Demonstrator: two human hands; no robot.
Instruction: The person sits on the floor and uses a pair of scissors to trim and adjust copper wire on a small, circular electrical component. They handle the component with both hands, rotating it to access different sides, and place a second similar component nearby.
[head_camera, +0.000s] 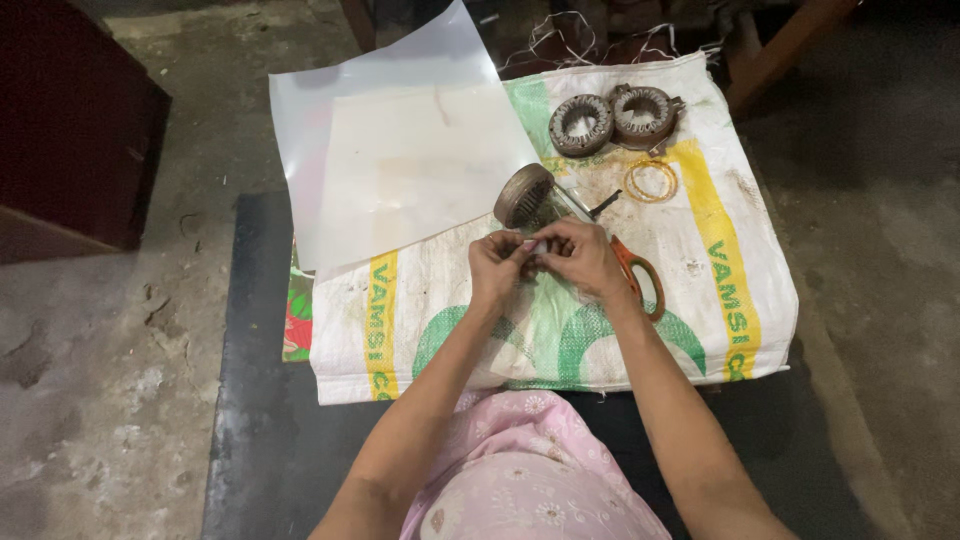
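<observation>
The left hand and the right hand are meeting over the middle of the woven sack, fingertips pinched together on a small pale strip held between them; both hands are closed on it, though what the strip is made of is too small to tell; just above the knuckles a round slotted metal core is standing on edge, close to the hands and seemingly apart from them; orange-handled scissors are lying on the sack under the right wrist; two more slotted rings are resting side by side at the far edge, with a coil of thin coppery wire beside them; a translucent sheet is covering the sack's left corner; judging by the grip, the step in hand seems to be shaping or folding the small strip; the next move would probably be calling for a steady pinch and a careful bringing of strip and core slot together
</observation>
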